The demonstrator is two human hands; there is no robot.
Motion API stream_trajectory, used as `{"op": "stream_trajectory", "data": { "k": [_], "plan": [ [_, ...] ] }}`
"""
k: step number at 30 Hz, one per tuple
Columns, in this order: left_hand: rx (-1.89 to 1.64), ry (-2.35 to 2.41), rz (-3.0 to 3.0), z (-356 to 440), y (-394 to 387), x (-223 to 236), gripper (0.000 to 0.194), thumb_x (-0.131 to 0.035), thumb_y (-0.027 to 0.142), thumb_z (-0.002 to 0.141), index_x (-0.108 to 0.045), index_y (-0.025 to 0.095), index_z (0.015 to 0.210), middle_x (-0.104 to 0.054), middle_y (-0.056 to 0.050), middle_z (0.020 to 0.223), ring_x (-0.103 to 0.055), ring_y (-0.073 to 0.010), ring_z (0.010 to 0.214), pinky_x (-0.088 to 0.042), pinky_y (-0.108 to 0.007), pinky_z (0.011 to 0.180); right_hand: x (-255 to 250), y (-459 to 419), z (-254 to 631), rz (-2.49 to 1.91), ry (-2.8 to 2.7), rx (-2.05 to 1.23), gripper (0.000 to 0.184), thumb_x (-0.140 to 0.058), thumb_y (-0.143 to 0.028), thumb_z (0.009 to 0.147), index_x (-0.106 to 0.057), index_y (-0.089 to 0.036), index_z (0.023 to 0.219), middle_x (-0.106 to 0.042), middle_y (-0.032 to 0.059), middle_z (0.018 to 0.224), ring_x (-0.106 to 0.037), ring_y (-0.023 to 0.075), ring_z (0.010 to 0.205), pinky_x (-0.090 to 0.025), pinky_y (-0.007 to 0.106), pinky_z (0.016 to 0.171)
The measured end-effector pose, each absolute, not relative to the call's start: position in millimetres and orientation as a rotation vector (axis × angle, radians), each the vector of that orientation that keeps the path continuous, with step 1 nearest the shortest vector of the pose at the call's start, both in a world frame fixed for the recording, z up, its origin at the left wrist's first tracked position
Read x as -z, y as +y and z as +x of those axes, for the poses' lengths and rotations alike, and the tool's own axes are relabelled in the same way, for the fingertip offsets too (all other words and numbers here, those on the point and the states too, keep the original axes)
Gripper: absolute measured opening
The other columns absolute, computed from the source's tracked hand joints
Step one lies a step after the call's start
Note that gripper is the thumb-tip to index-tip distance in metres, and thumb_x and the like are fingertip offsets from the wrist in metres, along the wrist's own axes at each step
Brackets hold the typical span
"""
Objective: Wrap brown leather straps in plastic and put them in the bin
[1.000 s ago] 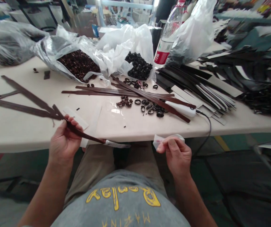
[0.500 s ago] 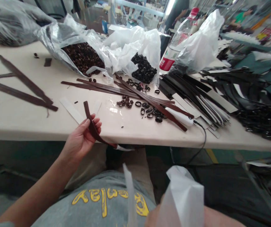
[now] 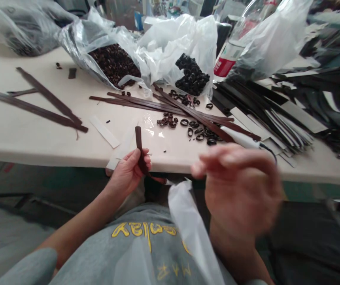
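My left hand (image 3: 133, 168) is closed on a dark brown leather strap (image 3: 140, 152), which stands up between thumb and fingers. The strap's lower end runs down past the table edge toward my lap, where its tip looks whitish. My right hand (image 3: 241, 194) is raised close to the camera, blurred, with fingers loosely bent. A crumpled strip of white paper (image 3: 193, 233) is below and left of it, seemingly apart from the fingers. More brown straps (image 3: 170, 109) lie crossed on the table, near brown loops (image 3: 167, 120) and black loops (image 3: 199, 136).
Plastic bags of brown loops (image 3: 115, 63) and black loops (image 3: 192, 75) stand at the back. A bottle (image 3: 225, 65) is beside them. Black strips (image 3: 265, 107) are piled right, near a white corded tool (image 3: 241, 137). Two brown straps (image 3: 51, 97) lie left, near a white strip (image 3: 104, 132).
My left hand has moved right with the strap, leaving the other straps on the left. My right hand came close to the camera with white paper, which now appears separate below it.
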State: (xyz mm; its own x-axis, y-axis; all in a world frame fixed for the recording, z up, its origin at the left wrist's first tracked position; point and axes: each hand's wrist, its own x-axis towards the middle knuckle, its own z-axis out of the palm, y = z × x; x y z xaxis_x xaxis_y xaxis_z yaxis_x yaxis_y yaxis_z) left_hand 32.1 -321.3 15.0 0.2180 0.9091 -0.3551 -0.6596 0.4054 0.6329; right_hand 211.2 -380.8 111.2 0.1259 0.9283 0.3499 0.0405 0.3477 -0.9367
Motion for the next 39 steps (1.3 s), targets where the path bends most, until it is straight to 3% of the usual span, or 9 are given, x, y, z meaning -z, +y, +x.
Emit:
{"op": "stream_trajectory", "data": {
  "k": [3, 5, 8, 15, 20, 25, 31, 35, 39],
  "plan": [
    [-1.020, 0.761, 0.604, 39, -333, -17, 0.025, -0.079, 0.038, 0.078, -0.072, 0.015, 0.084, -0.069, -0.002, 0.067, -0.065, -0.0121, 0.061, -0.056, -0.021, 0.059, -84, -346, 202, -1.001, -1.423, -0.898, 0.027, -0.059, -0.035, 0.094, -0.062, -0.026, 0.119, -0.062, 0.0055, 0.129, -0.062, 0.0212, 0.111, -0.050, 0.039, 0.095],
    [-1.017, 0.772, 0.677, 44, -337, -20, 0.027, -0.084, 0.039, 0.071, -0.072, 0.016, 0.080, -0.070, -0.001, 0.068, -0.065, -0.0123, 0.062, -0.054, -0.021, 0.059, -73, -333, 197, -0.998, -1.682, -0.996, 0.024, -0.060, -0.035, 0.094, -0.067, -0.019, 0.110, -0.068, 0.0080, 0.117, -0.063, 0.0217, 0.108, -0.048, 0.038, 0.096],
    [-1.053, 0.772, 0.729, 52, -335, -23, 0.028, -0.088, 0.037, 0.066, -0.074, 0.019, 0.082, -0.071, 0.000, 0.072, -0.067, -0.0143, 0.067, -0.055, -0.024, 0.065, -76, -323, 194, -0.962, -1.709, -1.121, 0.030, -0.052, -0.039, 0.099, -0.071, -0.018, 0.093, -0.072, 0.0046, 0.093, -0.066, 0.0176, 0.089, -0.051, 0.032, 0.085],
    [-0.724, 0.677, 1.138, 57, -334, -27, 0.033, -0.072, 0.047, 0.082, -0.078, 0.014, 0.083, -0.074, -0.010, 0.080, -0.068, -0.0215, 0.077, -0.053, -0.032, 0.078, -109, -301, 209, -0.774, -1.129, -1.276, 0.042, -0.059, -0.057, 0.091, -0.067, -0.019, 0.074, -0.069, 0.0011, 0.076, -0.068, 0.0134, 0.073, -0.054, 0.024, 0.068],
    [-0.562, 0.672, 1.178, 61, -334, -21, 0.031, -0.072, 0.045, 0.081, -0.076, 0.015, 0.089, -0.074, -0.009, 0.079, -0.066, -0.0187, 0.072, -0.052, -0.028, 0.068, -122, -285, 230, -0.719, -0.793, -1.204, 0.044, -0.057, -0.059, 0.092, -0.060, -0.021, 0.071, -0.060, -0.0028, 0.066, -0.066, 0.0118, 0.067, -0.053, 0.023, 0.059],
    [-0.426, 0.576, 0.933, 66, -332, -15, 0.034, -0.070, 0.048, 0.082, -0.069, 0.014, 0.087, -0.068, -0.004, 0.067, -0.062, -0.0135, 0.054, -0.048, -0.022, 0.050, -111, -275, 253, -0.721, -0.580, -1.209, 0.043, -0.057, -0.055, 0.094, -0.049, -0.021, 0.068, -0.048, -0.0076, 0.057, -0.048, 0.0056, 0.046, -0.046, 0.019, 0.049],
    [-0.341, 0.601, 0.846, 80, -345, -16, 0.035, -0.062, 0.052, 0.087, -0.060, 0.017, 0.086, -0.064, -0.001, 0.058, -0.055, -0.0096, 0.043, -0.041, -0.018, 0.044, -81, -274, 276, -0.730, -0.441, -1.194, 0.049, -0.055, -0.050, 0.097, -0.038, -0.022, 0.061, -0.028, -0.0111, 0.049, -0.022, 0.0047, 0.035, -0.032, 0.016, 0.038],
    [-0.298, 0.626, 0.877, 85, -347, -15, 0.035, -0.057, 0.053, 0.090, -0.057, 0.018, 0.085, -0.063, 0.000, 0.057, -0.053, -0.0094, 0.042, -0.037, -0.018, 0.041, -65, -273, 286, -0.731, -0.345, -1.172, 0.050, -0.048, -0.048, 0.101, -0.037, -0.022, 0.060, -0.025, -0.0115, 0.047, -0.018, 0.0047, 0.034, -0.029, 0.016, 0.036],
    [-0.284, 0.635, 0.882, 88, -346, -12, 0.036, -0.057, 0.054, 0.089, -0.056, 0.018, 0.086, -0.064, 0.000, 0.058, -0.053, -0.0101, 0.042, -0.037, -0.019, 0.041, -54, -271, 294, -0.723, -0.357, -1.138, 0.050, -0.055, -0.051, 0.097, -0.036, -0.022, 0.061, -0.026, -0.0119, 0.046, -0.020, 0.0045, 0.033, -0.028, 0.016, 0.036]
  ]
}}
